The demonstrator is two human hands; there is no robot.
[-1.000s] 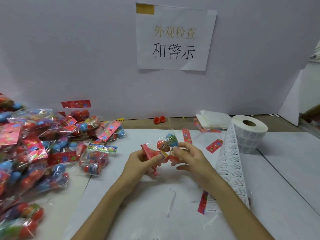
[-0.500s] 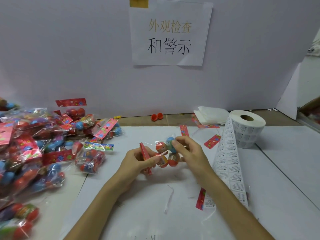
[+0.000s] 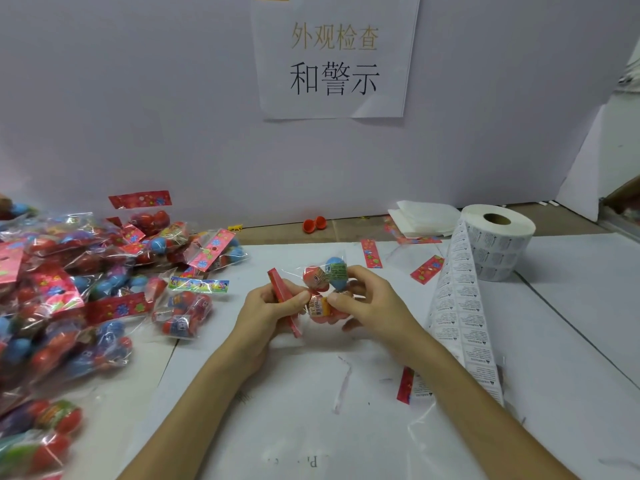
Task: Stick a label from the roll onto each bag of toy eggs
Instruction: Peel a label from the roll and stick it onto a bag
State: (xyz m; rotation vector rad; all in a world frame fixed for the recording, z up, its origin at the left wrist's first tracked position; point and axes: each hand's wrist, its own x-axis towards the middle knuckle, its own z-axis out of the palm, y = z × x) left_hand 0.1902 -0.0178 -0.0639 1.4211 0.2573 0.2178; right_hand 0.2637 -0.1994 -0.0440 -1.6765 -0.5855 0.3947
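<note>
The clear bag (image 3: 325, 289), held above the table centre, contains red and blue eggs. The left hand (image 3: 266, 315) pinches its red header card; the right hand (image 3: 375, 304) grips the egg end. A pile of filled bags (image 3: 69, 289) covers the left and is cut off by the frame edge. The roll (image 3: 498, 247) stands far right. Its strip (image 3: 460, 306) trails toward the near side, partly hidden behind the right forearm. Bare table (image 3: 571, 323) lies to the right of the strip.

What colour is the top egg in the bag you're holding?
The top egg in the bag is blue, seen in the head view.
</note>
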